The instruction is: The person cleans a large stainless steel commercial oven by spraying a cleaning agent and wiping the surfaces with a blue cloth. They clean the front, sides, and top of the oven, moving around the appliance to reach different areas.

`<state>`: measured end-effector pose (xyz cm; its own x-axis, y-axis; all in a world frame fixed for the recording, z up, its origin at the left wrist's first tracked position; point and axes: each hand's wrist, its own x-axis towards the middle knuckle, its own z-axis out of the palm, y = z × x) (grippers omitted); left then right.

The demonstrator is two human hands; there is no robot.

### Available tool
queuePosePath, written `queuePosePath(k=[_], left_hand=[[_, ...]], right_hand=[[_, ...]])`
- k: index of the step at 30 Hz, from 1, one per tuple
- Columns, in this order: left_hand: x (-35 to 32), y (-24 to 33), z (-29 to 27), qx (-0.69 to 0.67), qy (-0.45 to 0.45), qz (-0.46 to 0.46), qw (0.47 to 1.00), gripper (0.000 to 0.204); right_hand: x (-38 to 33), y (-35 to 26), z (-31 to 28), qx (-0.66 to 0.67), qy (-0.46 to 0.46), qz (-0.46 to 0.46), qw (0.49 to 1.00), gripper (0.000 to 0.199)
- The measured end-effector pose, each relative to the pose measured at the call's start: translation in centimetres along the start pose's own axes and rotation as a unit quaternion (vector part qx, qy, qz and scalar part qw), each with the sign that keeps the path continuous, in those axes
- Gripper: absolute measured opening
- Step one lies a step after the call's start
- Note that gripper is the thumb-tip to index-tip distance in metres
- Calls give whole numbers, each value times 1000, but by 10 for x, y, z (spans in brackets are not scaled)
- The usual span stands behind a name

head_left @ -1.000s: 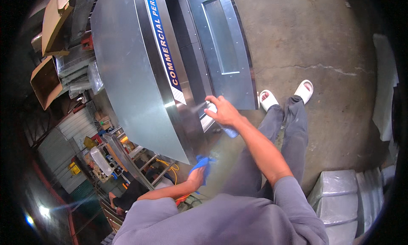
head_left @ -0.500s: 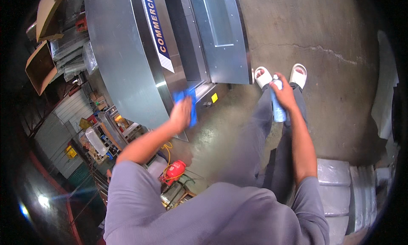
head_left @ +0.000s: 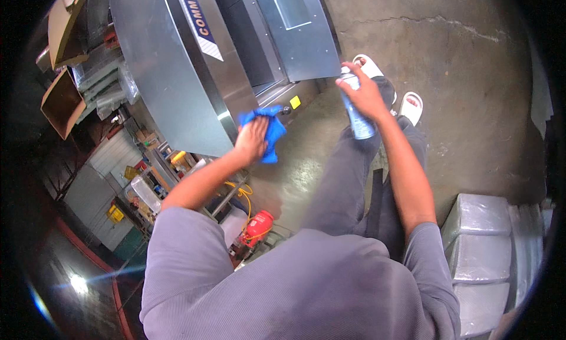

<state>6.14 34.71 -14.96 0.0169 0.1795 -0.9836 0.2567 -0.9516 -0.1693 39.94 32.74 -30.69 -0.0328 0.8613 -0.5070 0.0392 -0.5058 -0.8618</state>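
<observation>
By cabinet edge (head_left: 221,114), held cloth (head_left: 273,135) overhangs open floor (head_left: 303,166).

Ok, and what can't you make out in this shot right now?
In the head view:
Large grey metal cabinet: far end cut off by the top edge; part of its near end hidden behind the crumpled blue cloth.
The cloth: partly covered by the left grip.
Pale blue cylindrical spray can: partly covered by the right grip; print too small to read.

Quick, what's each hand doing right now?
Left hand: holding a crumpled bright-blue cloth under its fingers.
Right hand: closed around a light-blue cylindrical spray can with a white top.
</observation>
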Motion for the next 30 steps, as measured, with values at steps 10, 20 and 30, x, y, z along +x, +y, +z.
queuePosePath(k=[10,20,30], left_hand=[[-9,-20,2,-66,217,-96,969,82],[3,98,76,186,196,-102,957,74],[71,126,109,243,196,-144,939,69]], right_hand=[[-107,62,60,24,-41,12,999,60],[-199,109,155,110,106,56,987,57],[-181,138,183,167,141,85,972,55]])
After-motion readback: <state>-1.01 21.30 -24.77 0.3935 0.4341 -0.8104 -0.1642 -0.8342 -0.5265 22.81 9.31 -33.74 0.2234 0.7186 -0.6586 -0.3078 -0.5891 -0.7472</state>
